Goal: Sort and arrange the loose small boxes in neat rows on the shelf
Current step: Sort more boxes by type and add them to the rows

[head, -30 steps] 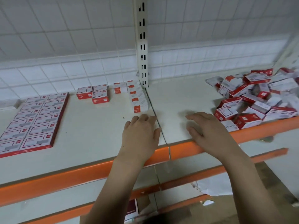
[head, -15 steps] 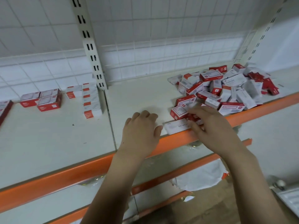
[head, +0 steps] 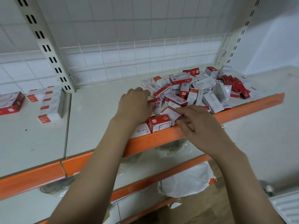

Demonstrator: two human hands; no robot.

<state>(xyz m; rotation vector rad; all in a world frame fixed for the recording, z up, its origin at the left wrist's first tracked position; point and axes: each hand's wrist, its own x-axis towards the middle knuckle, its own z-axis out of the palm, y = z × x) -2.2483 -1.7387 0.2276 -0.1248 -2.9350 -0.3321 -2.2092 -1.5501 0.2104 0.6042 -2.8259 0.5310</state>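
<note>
Hands working the loose pile (head: 199,89) on the shelf (head: 100,107): my right hand (head: 199,125) is pinching a small box (head: 169,112) to lift it out, while my left hand (head: 134,105) is resting curled against neighbouring boxes, steadying them.

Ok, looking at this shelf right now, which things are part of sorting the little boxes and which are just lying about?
Part of the job:
- pile of loose staple boxes
- tilted box the right hand pinches
- left hand resting on the pile's edge
- neat row of boxes
- shelf

Just lying about:
- white bag on the shelf below
- wire grid back panel
</note>
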